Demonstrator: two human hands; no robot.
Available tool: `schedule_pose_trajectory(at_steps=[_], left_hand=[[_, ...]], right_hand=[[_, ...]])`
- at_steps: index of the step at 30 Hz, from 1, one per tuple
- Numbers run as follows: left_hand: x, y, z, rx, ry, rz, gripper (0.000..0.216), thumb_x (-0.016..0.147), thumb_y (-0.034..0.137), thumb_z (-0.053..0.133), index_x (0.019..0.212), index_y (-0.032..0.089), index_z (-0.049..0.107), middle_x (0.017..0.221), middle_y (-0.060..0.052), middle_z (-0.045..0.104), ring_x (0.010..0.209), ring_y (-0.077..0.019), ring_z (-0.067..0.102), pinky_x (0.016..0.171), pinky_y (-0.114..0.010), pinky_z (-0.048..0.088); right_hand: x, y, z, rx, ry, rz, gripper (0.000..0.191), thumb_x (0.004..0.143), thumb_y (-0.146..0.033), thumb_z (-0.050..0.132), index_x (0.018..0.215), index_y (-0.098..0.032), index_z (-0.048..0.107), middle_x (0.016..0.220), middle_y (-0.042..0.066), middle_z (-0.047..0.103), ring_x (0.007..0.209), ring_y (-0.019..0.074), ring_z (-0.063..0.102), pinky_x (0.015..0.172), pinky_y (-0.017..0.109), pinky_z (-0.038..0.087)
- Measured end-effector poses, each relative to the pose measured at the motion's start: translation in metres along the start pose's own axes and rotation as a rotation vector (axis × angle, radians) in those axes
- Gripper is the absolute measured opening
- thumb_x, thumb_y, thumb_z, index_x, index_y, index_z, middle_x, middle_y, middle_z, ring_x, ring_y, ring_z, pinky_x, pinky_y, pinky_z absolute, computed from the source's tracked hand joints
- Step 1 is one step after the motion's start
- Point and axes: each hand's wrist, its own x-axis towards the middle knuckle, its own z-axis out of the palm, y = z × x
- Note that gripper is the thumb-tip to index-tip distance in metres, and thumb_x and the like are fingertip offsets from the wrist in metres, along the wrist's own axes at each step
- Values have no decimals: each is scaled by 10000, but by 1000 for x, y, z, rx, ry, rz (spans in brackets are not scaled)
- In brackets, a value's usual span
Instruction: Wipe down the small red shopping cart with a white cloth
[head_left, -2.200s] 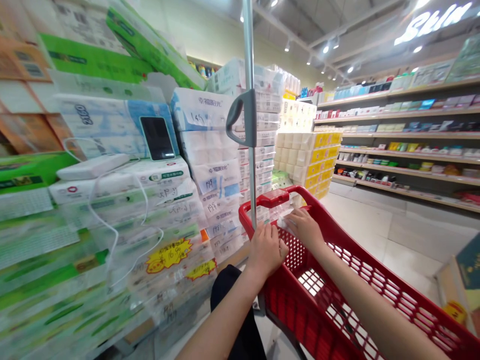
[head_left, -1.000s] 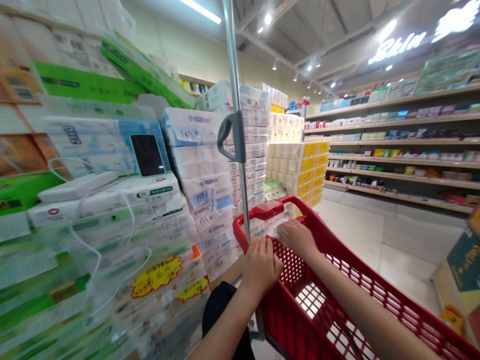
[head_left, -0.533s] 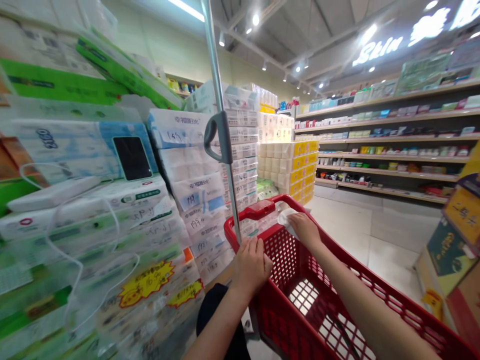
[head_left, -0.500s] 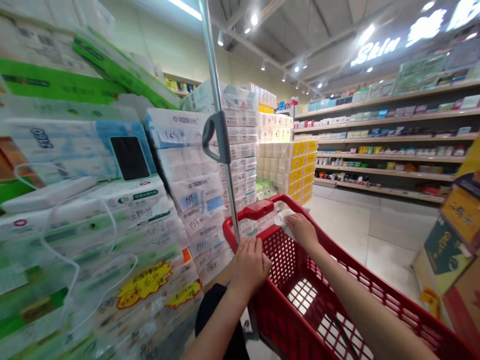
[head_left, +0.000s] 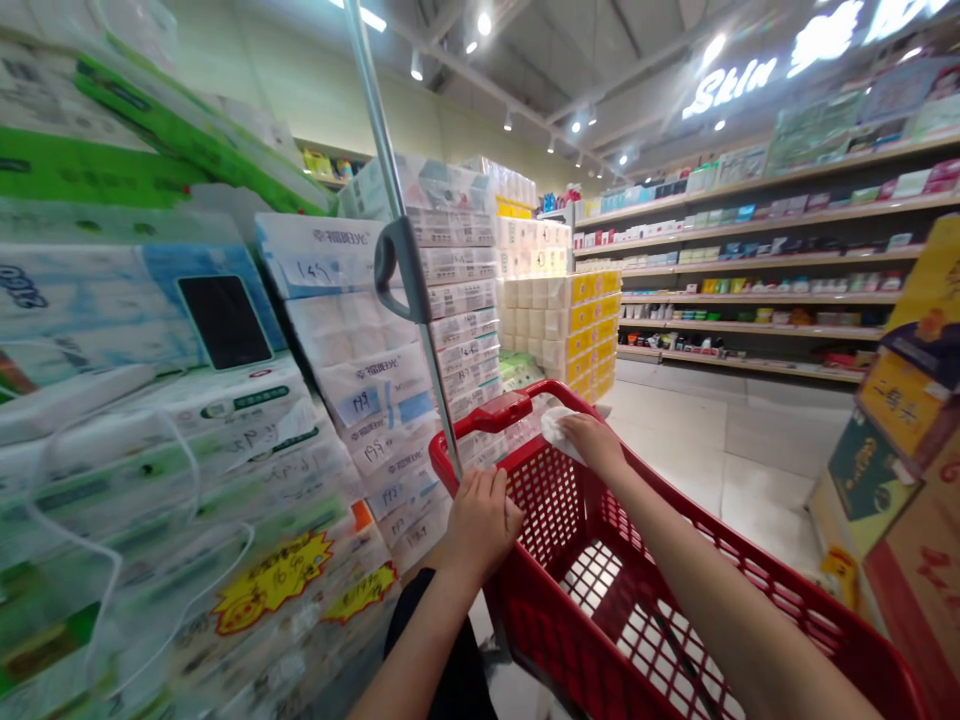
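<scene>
A red plastic shopping basket [head_left: 551, 515] with lattice walls stands in front of me, with a metal pole [head_left: 379, 130] rising by its near left corner. A grey hook-shaped piece [head_left: 405, 268] is fixed to the pole. My left hand [head_left: 481, 515] is closed around the basket's left rim, close to the foot of the pole. At the far end, my right hand [head_left: 592, 445] pinches a crumpled white tissue [head_left: 556, 428] against the inner side of the rim. Nothing lies on the visible part of the basket's lattice floor.
Tall stacks of wrapped tissue packs [head_left: 375, 370] stand on the left. On them are a dark-screened phone [head_left: 226, 320] and a white cable [head_left: 112, 555]. Cardboard boxes [head_left: 919, 410] are piled at the right. Shelves of small goods [head_left: 750, 270] line the back.
The whole view has shifted slightly, so the scene sits a little further left. The right hand with the tissue has moved slightly along the rim; the left hand keeps its grip.
</scene>
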Motion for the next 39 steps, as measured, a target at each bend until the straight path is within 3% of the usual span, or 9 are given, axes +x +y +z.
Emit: schedule_pose_trajectory(at_steps=[3,8,10,14,17,22,27,34,39], left_hand=[[0,1,1,-6,3,-9,390,819,184,458,1179,105,587,1187,-142,633,1117,-259,583,1101,-445,365],[2,2,4,-47,18,-25,419,811,168,452,1221,110,513,1138,-140,639,1086,-269,590,1082,-477,367],[3,2,4,-65,44,-17,483,816,157,448,1296,108,434,1256,-158,581,1173,-273,547,1086,-477,361],[4,1,4,-86,84,16,560,838,172,458,1379,117,323,1504,-188,329,1393,-281,335,1127,-483,314],[4,0,3,-104,74,36,563,852,188,456,1393,132,310,1518,-170,316,1424,-271,286,1153,-491,280],[7,-1,5,-112,66,34,602,817,154,468,1400,140,320,1486,-150,387,1401,-254,337,1154,-476,298],[11,-3,10,-100,25,27,588,776,113,460,1358,150,380,1443,-138,448,1362,-255,394,1143,-474,309],[23,-5,12,-149,-39,10,488,794,122,456,1279,179,465,1262,-93,598,1199,-236,532,1134,-456,311],[36,-6,19,-170,-90,4,506,776,127,473,1281,167,477,1219,-92,615,1162,-236,544,1151,-446,281]], right_hand=[[-12,-9,2,-6,17,22,272,962,-309,449,1066,-235,690,1103,71,694,1075,191,612,907,313,475],[-37,-63,-1,82,-24,-112,247,962,-325,467,1080,-283,680,1118,34,694,1070,171,608,911,275,466],[-42,-87,-2,167,-41,-180,229,958,-316,475,1033,-274,687,1074,34,703,1050,173,610,902,277,471],[-52,-120,2,310,-84,-280,168,925,-248,524,948,-241,689,1033,39,704,1026,177,610,906,282,476],[-56,-126,5,360,-108,-337,154,895,-196,547,947,-220,689,1086,53,692,1063,184,600,935,289,470],[-38,-107,0,274,-141,-422,202,908,-212,536,1059,-235,668,1160,54,669,1135,167,572,953,283,457],[-3,-62,0,11,-168,-220,180,931,-242,518,1014,-260,677,1045,25,695,1013,137,606,851,237,466],[26,24,-5,-103,-159,19,266,967,-280,432,973,-242,695,1048,54,682,961,164,616,783,248,444],[32,53,-12,-166,-193,69,283,971,-316,419,945,-247,692,1056,51,682,988,170,607,769,239,422]])
